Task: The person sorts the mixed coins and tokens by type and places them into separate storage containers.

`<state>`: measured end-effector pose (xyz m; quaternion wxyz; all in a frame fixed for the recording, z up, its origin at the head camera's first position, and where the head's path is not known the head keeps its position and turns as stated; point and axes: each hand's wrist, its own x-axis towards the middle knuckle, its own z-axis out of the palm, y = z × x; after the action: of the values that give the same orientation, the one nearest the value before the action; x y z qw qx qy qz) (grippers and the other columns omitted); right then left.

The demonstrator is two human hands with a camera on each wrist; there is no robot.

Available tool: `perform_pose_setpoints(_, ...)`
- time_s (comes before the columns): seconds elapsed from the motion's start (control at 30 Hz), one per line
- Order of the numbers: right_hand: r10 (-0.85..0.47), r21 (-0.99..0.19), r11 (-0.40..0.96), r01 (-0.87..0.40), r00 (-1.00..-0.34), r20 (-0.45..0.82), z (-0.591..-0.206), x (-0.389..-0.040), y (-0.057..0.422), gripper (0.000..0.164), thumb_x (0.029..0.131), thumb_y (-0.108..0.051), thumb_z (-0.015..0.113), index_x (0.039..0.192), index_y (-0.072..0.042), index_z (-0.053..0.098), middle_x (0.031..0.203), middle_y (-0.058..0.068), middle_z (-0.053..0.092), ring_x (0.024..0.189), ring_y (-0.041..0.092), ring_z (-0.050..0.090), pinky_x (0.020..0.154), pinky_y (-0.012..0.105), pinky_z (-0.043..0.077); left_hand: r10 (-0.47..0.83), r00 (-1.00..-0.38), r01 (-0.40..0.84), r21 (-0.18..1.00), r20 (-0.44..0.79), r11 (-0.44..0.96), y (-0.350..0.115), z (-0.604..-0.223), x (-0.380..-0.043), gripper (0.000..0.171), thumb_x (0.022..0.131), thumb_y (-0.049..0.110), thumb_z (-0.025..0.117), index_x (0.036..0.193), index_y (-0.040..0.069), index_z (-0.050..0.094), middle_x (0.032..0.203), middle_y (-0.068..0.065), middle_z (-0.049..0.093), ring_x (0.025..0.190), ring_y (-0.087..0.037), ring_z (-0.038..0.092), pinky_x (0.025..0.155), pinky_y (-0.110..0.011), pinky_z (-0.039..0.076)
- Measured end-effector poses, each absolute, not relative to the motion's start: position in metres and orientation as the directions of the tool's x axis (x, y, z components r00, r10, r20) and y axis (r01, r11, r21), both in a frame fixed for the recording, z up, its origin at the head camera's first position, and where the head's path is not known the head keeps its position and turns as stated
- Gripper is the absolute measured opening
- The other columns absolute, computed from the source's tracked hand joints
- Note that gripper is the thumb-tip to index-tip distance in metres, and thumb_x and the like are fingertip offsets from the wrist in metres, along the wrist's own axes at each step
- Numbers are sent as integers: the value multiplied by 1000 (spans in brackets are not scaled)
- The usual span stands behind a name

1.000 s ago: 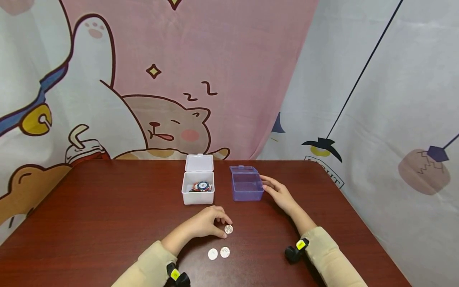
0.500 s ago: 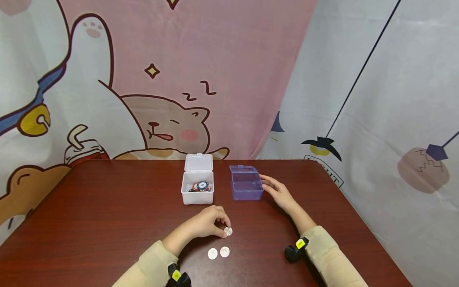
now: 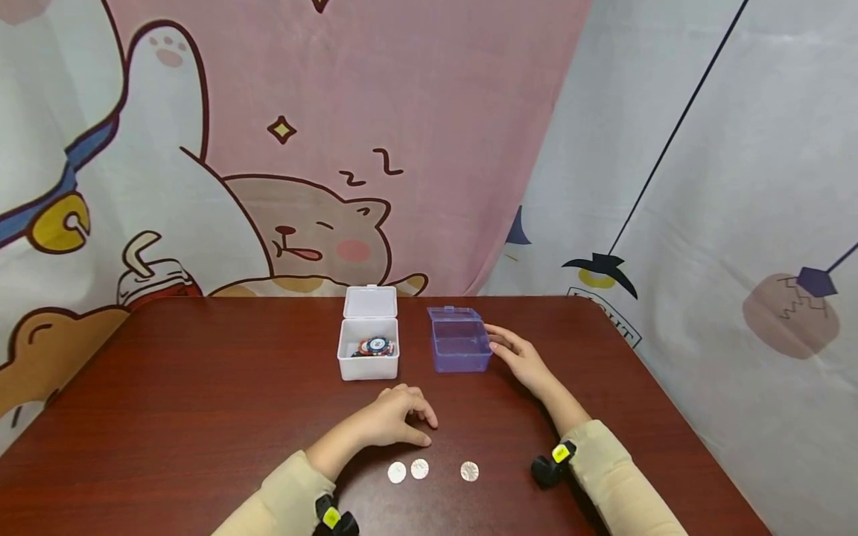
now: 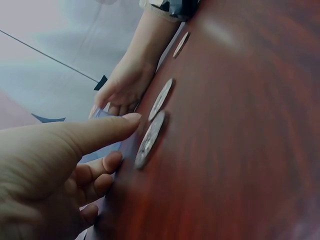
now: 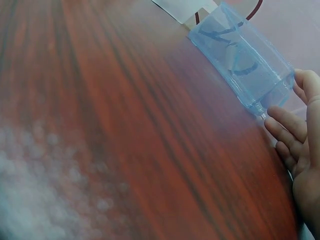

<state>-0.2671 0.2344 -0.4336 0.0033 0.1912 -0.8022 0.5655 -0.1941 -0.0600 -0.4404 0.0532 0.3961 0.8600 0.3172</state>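
Note:
Three silvery round coins lie flat on the table: a left coin (image 3: pixel 397 473), a middle coin (image 3: pixel 419 469) close beside it, and a right coin (image 3: pixel 470 471) apart from them. Just behind the coins hovers my left hand (image 3: pixel 392 418), its thumb and fingers spread with nothing between them. In the left wrist view the thumb overlaps the table beyond the nearest coin (image 4: pixel 150 140). My right hand (image 3: pixel 526 365) rests with loosely bent fingers at the right wall of a see-through purple box (image 3: pixel 462 362), whose lid stands raised. The right wrist view shows fingertips right at the box's corner (image 5: pixel 257 107).
A white lidded box (image 3: pixel 369 368), lid up, stands left of the purple one and holds several poker chips (image 3: pixel 377 345). Both boxes are near the back of the brown table (image 3: pixel 221 387). Behind it hangs a printed cloth (image 3: pixel 456 149).
The coin that my left hand pinched is let go and now lies to the right of the other two. Left thumb and fingers have parted. My right hand stays at the purple box.

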Motion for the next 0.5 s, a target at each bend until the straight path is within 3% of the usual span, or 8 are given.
perform_pose_setpoints(0.5, -305, -903, 295, -312, -926, 221, -434, -268, 235, 42, 98, -11, 55, 138, -1, 49, 126, 22, 58, 118, 33, 52, 88, 20, 42, 780, -618, 641, 634, 93, 433, -33, -435, -176, 28, 74, 31, 82, 101, 27, 74, 84, 19, 55, 85, 0, 43, 78, -24, 28)
